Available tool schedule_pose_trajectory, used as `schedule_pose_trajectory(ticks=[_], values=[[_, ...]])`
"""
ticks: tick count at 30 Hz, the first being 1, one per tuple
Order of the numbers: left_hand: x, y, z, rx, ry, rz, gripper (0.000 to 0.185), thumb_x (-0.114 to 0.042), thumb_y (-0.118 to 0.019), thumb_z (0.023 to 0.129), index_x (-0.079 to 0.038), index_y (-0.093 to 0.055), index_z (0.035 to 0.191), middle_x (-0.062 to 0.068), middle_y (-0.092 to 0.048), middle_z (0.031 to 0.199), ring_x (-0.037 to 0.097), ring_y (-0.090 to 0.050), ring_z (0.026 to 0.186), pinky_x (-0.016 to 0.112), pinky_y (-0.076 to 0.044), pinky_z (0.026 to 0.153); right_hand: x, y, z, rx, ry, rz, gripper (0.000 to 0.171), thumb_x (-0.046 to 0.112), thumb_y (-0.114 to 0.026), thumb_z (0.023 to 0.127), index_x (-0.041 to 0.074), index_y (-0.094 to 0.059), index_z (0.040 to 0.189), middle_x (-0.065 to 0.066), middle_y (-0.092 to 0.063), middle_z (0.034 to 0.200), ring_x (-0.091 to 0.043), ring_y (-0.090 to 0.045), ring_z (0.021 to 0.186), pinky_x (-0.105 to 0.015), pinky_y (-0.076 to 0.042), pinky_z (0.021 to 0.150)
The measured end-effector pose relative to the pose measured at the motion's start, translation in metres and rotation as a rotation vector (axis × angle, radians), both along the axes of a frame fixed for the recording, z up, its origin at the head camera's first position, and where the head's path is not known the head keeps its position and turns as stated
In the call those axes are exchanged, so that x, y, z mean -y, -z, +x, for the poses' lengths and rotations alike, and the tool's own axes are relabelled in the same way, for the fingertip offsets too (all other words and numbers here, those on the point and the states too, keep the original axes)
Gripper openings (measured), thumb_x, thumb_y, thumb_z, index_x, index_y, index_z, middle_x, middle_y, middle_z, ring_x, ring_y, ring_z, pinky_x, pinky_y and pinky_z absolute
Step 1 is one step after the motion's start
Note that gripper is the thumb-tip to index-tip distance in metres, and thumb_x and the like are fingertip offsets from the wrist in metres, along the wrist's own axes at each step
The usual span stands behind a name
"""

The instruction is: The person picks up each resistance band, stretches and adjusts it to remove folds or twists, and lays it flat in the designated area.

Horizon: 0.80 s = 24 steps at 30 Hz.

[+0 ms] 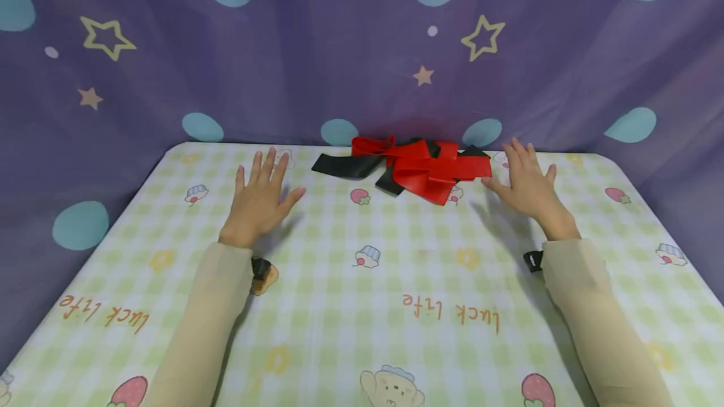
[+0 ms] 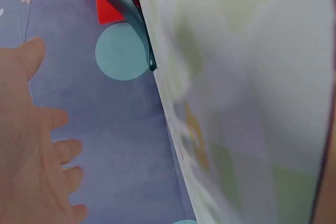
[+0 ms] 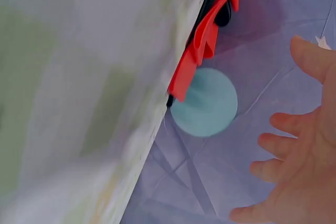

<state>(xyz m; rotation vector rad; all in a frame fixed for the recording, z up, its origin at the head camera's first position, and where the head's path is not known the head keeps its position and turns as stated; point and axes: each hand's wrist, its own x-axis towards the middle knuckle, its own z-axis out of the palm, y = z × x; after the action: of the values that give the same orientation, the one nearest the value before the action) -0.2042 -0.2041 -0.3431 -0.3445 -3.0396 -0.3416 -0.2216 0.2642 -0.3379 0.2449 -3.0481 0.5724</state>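
A loose heap of wide, flat, rubbery-looking strips lies at the far edge of the table. A red strip [image 1: 438, 174] is folded over a black strip [image 1: 346, 166], whose one end reaches out to the left. My left hand [image 1: 259, 200] is spread above the cloth, left of the heap and apart from it. On the other side, my right hand [image 1: 527, 187] is spread too, its thumb close to the red strip's right end; touching or not, I cannot tell. Both wrist views show the hands with nothing in them. Parts of the black strip are hidden under the red.
A green and white checked tablecloth [image 1: 317, 306] with printed fruit, cakes and lettering covers the table. Behind it hangs a purple curtain [image 1: 339, 49] with stars and blue ovals. A small black device [image 1: 533, 261] sits at the right cuff, another black device [image 1: 261, 268] at the left.
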Motion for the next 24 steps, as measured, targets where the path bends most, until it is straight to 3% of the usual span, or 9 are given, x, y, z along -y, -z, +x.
schedule_pose_trajectory(ticks=[6, 11, 19, 24], values=[[-0.007, -0.012, -0.003, 0.080, 0.028, 0.014, 0.073, -0.052, -0.032, 0.100, -0.007, -0.011, 0.153, 0.021, -0.005, 0.159, 0.041, -0.002, 0.146, 0.065, -0.002, 0.112, 0.011, -0.004, -0.003, 0.029, -0.053, -0.075, 0.079, 0.049, -0.054, 0.092, 0.009, -0.019, 0.151, -0.019, -0.011, 0.159, -0.043, 0.000, 0.146, -0.080, 0.003, 0.099], [-0.019, -0.008, -0.002, 0.090, 0.104, 0.053, 0.069, -0.045, -0.036, 0.101, -0.001, -0.018, 0.150, 0.025, -0.019, 0.155, 0.041, -0.017, 0.143, 0.063, -0.019, 0.109, 0.026, -0.001, -0.008, 0.025, -0.104, -0.091, 0.078, 0.043, -0.064, 0.087, 0.007, -0.028, 0.147, -0.017, -0.024, 0.154, -0.041, -0.007, 0.146, -0.079, 0.000, 0.100], [-0.051, -0.008, -0.003, 0.056, 0.175, 0.066, 0.063, -0.041, -0.040, 0.100, 0.000, -0.026, 0.146, 0.023, -0.036, 0.147, 0.039, -0.037, 0.134, 0.059, -0.033, 0.103, 0.050, 0.004, -0.017, -0.054, -0.175, -0.151, 0.070, 0.030, -0.072, 0.081, 0.001, -0.040, 0.137, -0.018, -0.042, 0.141, -0.035, -0.039, 0.129, -0.072, -0.020, 0.100], [-0.072, -0.005, -0.003, 0.045, 0.200, 0.084, 0.061, -0.042, -0.042, 0.099, 0.000, -0.031, 0.143, 0.021, -0.045, 0.141, 0.037, -0.046, 0.127, 0.056, -0.038, 0.100, 0.060, 0.007, -0.021, -0.060, -0.218, -0.153, 0.066, 0.025, -0.072, 0.082, -0.004, -0.043, 0.134, -0.022, -0.046, 0.135, -0.038, -0.047, 0.117, -0.060, -0.036, 0.097]])
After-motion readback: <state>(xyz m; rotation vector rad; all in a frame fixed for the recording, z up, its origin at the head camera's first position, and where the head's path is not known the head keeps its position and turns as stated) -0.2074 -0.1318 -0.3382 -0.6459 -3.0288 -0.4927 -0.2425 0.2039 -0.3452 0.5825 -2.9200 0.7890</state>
